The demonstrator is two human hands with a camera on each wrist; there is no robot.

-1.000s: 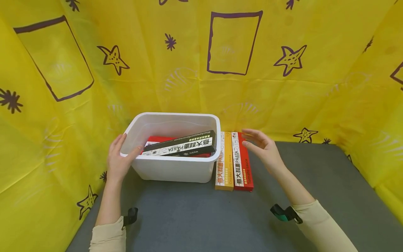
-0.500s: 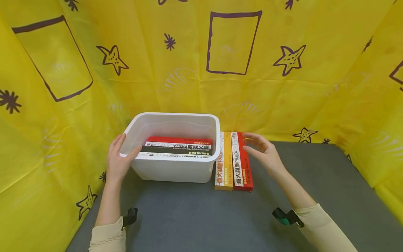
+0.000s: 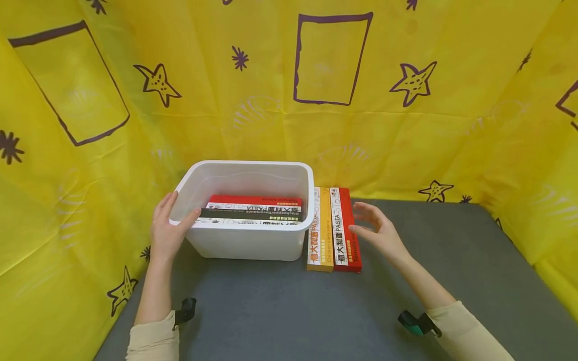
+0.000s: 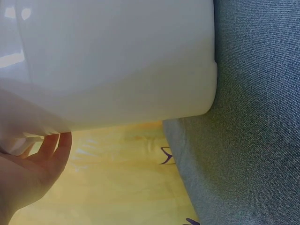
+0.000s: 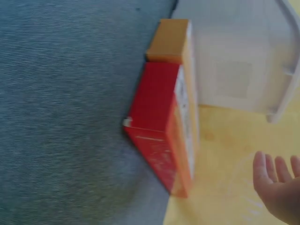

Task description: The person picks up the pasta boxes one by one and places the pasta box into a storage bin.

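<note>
My left hand [image 3: 166,233] grips the left front corner of a white plastic bin [image 3: 248,244], thumb over the rim and fingers along the outer side. Inside, a black pasta box [image 3: 246,214] labelled black pepper lies in front of a red tomato sauce pasta box [image 3: 255,200]. To the bin's right, a yellow chicken curry pasta box [image 3: 328,225] and a second red pasta box [image 3: 346,215] lie side by side on the table. Just right of that red box hovers my right hand [image 3: 380,233], its fingers loosely bent and holding nothing. The right wrist view shows the hand [image 5: 279,187] apart from the boxes.
A dark grey cloth covers the table [image 3: 280,306]. Yellow patterned curtains [image 3: 253,130] rise at the back and on both sides, close behind the bin and boxes.
The black box, tilted above the red one a second ago, has dropped to lie level inside the bin. My right hand has lowered slightly beside the outer red box; my left stays on the bin.
</note>
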